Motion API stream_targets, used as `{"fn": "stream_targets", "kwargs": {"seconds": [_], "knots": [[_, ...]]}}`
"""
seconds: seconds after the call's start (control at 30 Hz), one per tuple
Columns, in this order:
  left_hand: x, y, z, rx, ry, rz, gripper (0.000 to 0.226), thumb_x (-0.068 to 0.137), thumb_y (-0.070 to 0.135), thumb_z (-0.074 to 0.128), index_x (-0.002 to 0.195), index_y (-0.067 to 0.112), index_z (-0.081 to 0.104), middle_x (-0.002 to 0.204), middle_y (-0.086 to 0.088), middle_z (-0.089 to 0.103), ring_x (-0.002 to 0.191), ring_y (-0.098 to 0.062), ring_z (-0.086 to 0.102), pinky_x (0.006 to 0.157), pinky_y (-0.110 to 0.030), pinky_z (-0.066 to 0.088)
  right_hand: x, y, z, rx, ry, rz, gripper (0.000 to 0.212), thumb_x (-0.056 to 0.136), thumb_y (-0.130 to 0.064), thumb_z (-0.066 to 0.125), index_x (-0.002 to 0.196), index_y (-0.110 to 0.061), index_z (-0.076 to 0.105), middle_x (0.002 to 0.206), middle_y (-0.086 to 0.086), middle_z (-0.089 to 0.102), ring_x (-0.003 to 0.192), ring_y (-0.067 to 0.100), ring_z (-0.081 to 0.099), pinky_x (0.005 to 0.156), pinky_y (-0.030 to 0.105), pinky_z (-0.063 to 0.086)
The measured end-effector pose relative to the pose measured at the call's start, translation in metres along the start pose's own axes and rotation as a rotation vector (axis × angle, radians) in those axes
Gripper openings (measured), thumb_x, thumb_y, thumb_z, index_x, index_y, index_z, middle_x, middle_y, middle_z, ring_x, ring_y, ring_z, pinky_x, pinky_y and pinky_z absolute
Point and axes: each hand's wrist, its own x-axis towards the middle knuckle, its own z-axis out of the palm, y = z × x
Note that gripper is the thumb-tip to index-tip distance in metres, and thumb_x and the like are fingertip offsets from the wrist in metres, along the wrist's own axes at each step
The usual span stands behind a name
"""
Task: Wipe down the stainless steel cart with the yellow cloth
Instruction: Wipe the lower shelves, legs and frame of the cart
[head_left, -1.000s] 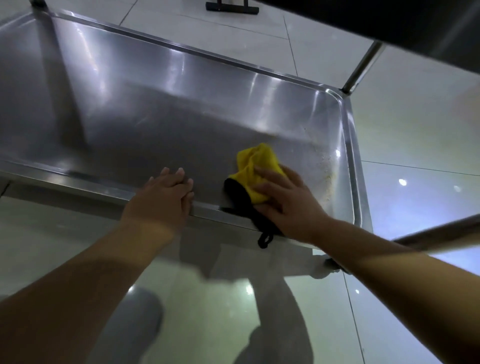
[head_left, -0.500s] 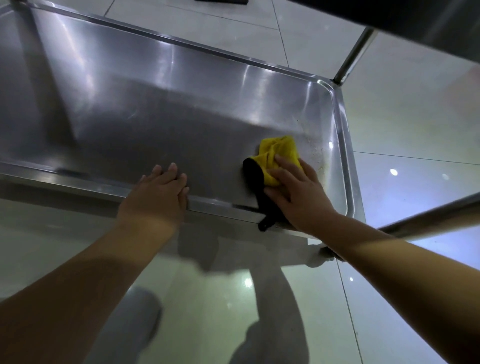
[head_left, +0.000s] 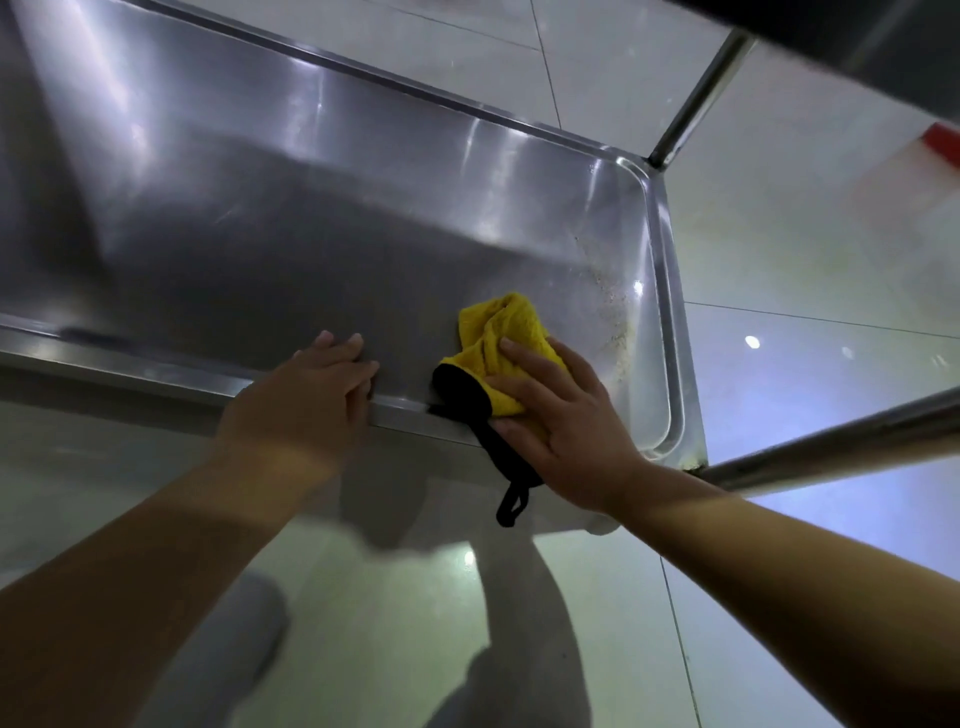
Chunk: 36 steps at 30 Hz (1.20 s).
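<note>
The stainless steel cart's shelf (head_left: 322, 208) fills the upper left, with a raised rim all round. A bunched yellow cloth (head_left: 498, 343) with a black cuff and loop lies on the shelf near its front right corner. My right hand (head_left: 561, 415) presses the cloth down with fingers spread flat over it. My left hand (head_left: 306, 395) rests on the front rim a little left of the cloth, fingers extended onto the shelf. Pale specks of grime (head_left: 608, 306) mark the shelf just right of the cloth.
Two steel cart posts rise at the right, one at the far corner (head_left: 696, 93) and one at the near corner (head_left: 831, 441). Glossy pale floor tiles (head_left: 805, 249) surround the cart. My legs show below the shelf. A dark upper shelf edge crosses the top right.
My right hand has slid the cloth back and forth on the shelf near the front right corner; it now sits slightly left of where it was half a second ago. My left hand stays on the rim.
</note>
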Motion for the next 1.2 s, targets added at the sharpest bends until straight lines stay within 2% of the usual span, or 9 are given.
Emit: {"fn": "stream_targets", "kwargs": {"seconds": [0.2, 0.27, 0.43, 0.57, 0.7, 0.8, 0.9, 1.1, 1.2], "knots": [[-0.001, -0.008, -0.013, 0.077, -0.015, -0.061, 0.037, 0.077, 0.024, 0.047, 0.103, 0.010, 0.070, 0.119, -0.012, 0.064, 0.117, -0.035, 0.056, 0.084, -0.051, 0.049, 0.009, -0.023, 0.013, 0.009, -0.044, -0.016, 0.046, 0.091, -0.061, 0.037, 0.128, -0.038, 0.051, 0.150, -0.012, 0.036, 0.141, 0.033, 0.023, 0.105, 0.057, 0.032], [0.000, -0.011, -0.013, 0.092, -0.029, -0.073, 0.042, 0.078, 0.022, 0.045, 0.111, 0.010, 0.068, 0.122, -0.014, 0.062, 0.119, -0.038, 0.053, 0.089, -0.055, 0.047, 0.016, -0.024, 0.013, 0.039, -0.078, -0.067, 0.044, 0.091, -0.057, 0.040, 0.130, -0.038, 0.049, 0.151, -0.011, 0.034, 0.141, 0.033, 0.024, 0.107, 0.055, 0.030], [0.004, -0.020, -0.008, 0.146, 0.001, -0.013, 0.033, 0.076, 0.014, 0.050, 0.098, 0.007, 0.073, 0.116, -0.018, 0.064, 0.107, -0.047, 0.058, 0.086, -0.063, 0.043, 0.039, 0.008, 0.005, 0.012, -0.093, -0.218, 0.039, 0.090, -0.039, 0.047, 0.129, -0.032, 0.051, 0.148, -0.004, 0.040, 0.137, 0.034, 0.033, 0.108, 0.052, 0.034], [0.011, -0.017, -0.003, 0.174, 0.016, -0.004, 0.024, 0.075, 0.003, 0.060, 0.095, 0.006, 0.074, 0.114, -0.019, 0.065, 0.102, -0.048, 0.060, 0.084, -0.063, 0.043, 0.076, 0.029, -0.005, -0.049, -0.052, 0.033, 0.050, 0.090, -0.049, 0.039, 0.134, -0.030, 0.050, 0.150, -0.003, 0.037, 0.138, 0.036, 0.029, 0.113, 0.049, 0.026], [0.014, -0.016, 0.002, 0.263, 0.003, 0.063, 0.031, 0.069, 0.016, 0.049, 0.085, 0.009, 0.074, 0.103, -0.017, 0.070, 0.090, -0.046, 0.065, 0.072, -0.063, 0.048, 0.111, 0.059, -0.019, -0.104, -0.070, 0.408, 0.047, 0.099, -0.036, 0.042, 0.144, -0.030, 0.036, 0.158, -0.006, 0.019, 0.143, 0.033, 0.013, 0.118, 0.037, 0.008], [0.014, -0.015, -0.001, 0.265, 0.025, 0.065, 0.027, 0.065, 0.013, 0.054, 0.083, 0.011, 0.075, 0.100, -0.016, 0.071, 0.087, -0.045, 0.066, 0.068, -0.063, 0.048, 0.123, 0.074, -0.023, -0.094, -0.041, 0.576, 0.048, 0.100, -0.041, 0.037, 0.146, -0.029, 0.031, 0.159, -0.004, 0.014, 0.143, 0.034, 0.013, 0.118, 0.041, 0.005], [0.016, -0.017, 0.001, 0.279, 0.058, 0.089, 0.035, 0.072, 0.020, 0.043, 0.083, 0.012, 0.075, 0.100, -0.015, 0.071, 0.089, -0.043, 0.067, 0.069, -0.062, 0.049, 0.127, 0.063, -0.022, -0.111, -0.043, 0.664, 0.050, 0.100, -0.044, 0.036, 0.147, -0.028, 0.029, 0.159, -0.006, 0.012, 0.142, 0.035, 0.012, 0.116, 0.043, 0.009], [0.014, -0.019, 0.003, 0.291, 0.066, 0.103, 0.041, 0.072, 0.023, 0.037, 0.085, 0.010, 0.073, 0.104, -0.015, 0.069, 0.093, -0.043, 0.065, 0.071, -0.063, 0.049, 0.113, 0.022, -0.012, -0.115, -0.097, 0.369, 0.049, 0.095, -0.048, 0.045, 0.142, -0.035, 0.037, 0.155, -0.014, 0.021, 0.139, 0.031, 0.015, 0.114, 0.048, 0.019], [0.015, -0.019, 0.000, 0.285, 0.064, 0.100, 0.040, 0.075, 0.023, 0.038, 0.087, 0.011, 0.074, 0.105, -0.014, 0.069, 0.095, -0.042, 0.065, 0.072, -0.062, 0.049, 0.115, 0.030, -0.014, -0.063, -0.087, 0.353, 0.046, 0.096, -0.040, 0.048, 0.141, -0.035, 0.039, 0.155, -0.013, 0.022, 0.139, 0.031, 0.017, 0.115, 0.041, 0.018]]}}
